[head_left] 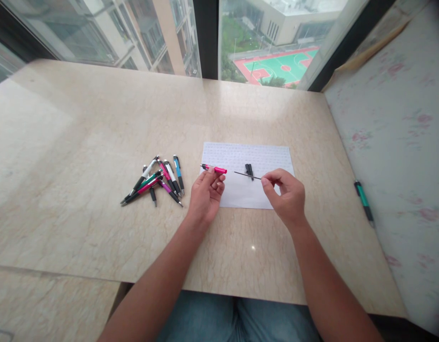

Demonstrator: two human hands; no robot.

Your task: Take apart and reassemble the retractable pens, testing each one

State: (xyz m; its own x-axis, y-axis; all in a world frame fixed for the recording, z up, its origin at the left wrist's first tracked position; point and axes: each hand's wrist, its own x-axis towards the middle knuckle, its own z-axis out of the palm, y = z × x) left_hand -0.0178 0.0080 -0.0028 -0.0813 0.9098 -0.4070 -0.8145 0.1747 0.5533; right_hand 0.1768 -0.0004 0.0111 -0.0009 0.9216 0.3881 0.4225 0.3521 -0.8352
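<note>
My left hand (pixel 205 194) pinches a pink pen barrel (pixel 219 170) whose uncapped end points right. Between the thumb and forefinger of my right hand (pixel 286 195) is a thin dark pen refill (pixel 247 175). Its free tip points left, toward the barrel, with a gap between them. Below both hands lies a white sheet of paper (pixel 241 197) with rows of faint writing. On the sheet, just behind the refill, rests a black pen part (pixel 249 170), perhaps the grip piece; the refill crosses in front of it.
A heap of several click pens (pixel 148 183) in assorted colours lies left of the paper, with a blue pen (pixel 178 173) at its right side. A green pen (pixel 364 202) lies by the wall (pixel 401 156) at right. Windows stand behind the stone counter (pixel 98 123).
</note>
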